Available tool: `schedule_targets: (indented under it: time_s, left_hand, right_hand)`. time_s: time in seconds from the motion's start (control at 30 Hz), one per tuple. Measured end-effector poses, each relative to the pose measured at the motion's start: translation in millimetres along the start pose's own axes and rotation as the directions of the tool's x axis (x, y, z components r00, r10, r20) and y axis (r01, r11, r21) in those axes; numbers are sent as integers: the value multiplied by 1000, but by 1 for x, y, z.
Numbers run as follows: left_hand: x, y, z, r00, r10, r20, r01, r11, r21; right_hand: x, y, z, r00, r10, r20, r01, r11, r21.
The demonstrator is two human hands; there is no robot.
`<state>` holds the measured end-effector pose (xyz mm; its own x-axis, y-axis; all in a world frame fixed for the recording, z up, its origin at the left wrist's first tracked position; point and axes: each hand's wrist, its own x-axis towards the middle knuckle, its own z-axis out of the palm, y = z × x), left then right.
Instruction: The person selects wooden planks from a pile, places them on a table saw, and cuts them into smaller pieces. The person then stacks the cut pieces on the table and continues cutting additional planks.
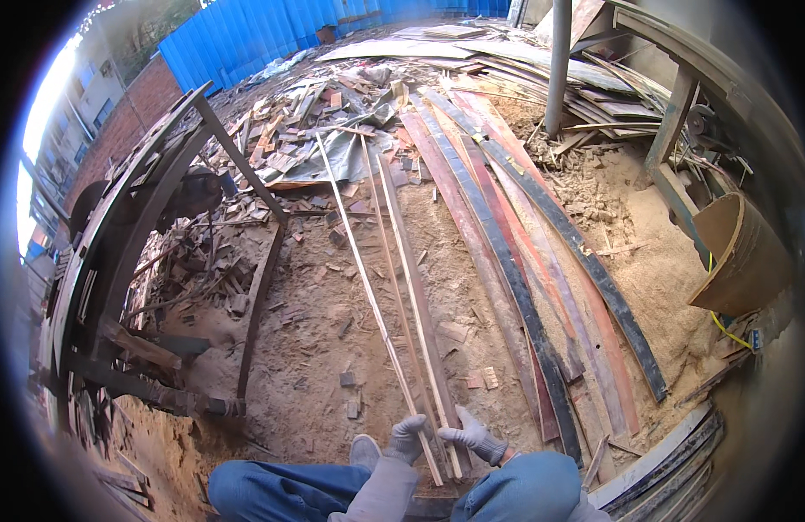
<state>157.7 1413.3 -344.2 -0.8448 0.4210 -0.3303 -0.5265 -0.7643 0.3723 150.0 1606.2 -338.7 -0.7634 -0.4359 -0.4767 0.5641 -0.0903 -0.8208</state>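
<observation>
In a grey glove, my left hand (407, 438) is closed around a long, thin pale wood strip (365, 280). My right hand (476, 437), gloved too, grips the near part of a wider wood strip (412, 287), its thumb laid across the top. Between these two runs a narrow brown strip (390, 261); which hand touches it, I cannot tell. All three strips reach away from me over the sawdust-covered ground, close together at my hands and spread at the far ends.
Long red and black boards (498, 235) lie to the right. A metal-framed machine (150, 217) stands at left, another frame (681, 130) at right. Wood scraps (281, 139) are heaped ahead, before a blue metal fence (246, 39). A grey post (558, 70) rises far right.
</observation>
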Motion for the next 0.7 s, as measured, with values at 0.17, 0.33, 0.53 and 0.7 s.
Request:
schedule_targets:
  time_s: [0.17, 0.33, 0.53, 0.7]
  left_hand:
    - [-4, 4, -17, 957, 39, -288, 23, 978, 209]
    - [-4, 11, 1, 950, 153, -271, -53, 938, 344]
    - [-23, -12, 45, 752, 476, -456, -68, 744, 665]
    - [-15, -14, 59, 692, 635, -343, -116, 567, 816]
  right_hand:
    - [-3, 38, 50, 993, -4, -118, -25, 970, -242]
    - [-28, 38, 59, 968, -131, -215, 22, 895, -445]
    - [-54, 24, 53, 956, -235, -173, 133, 880, -456]
    - [-56, 12, 48, 934, -293, -203, 187, 888, -421]
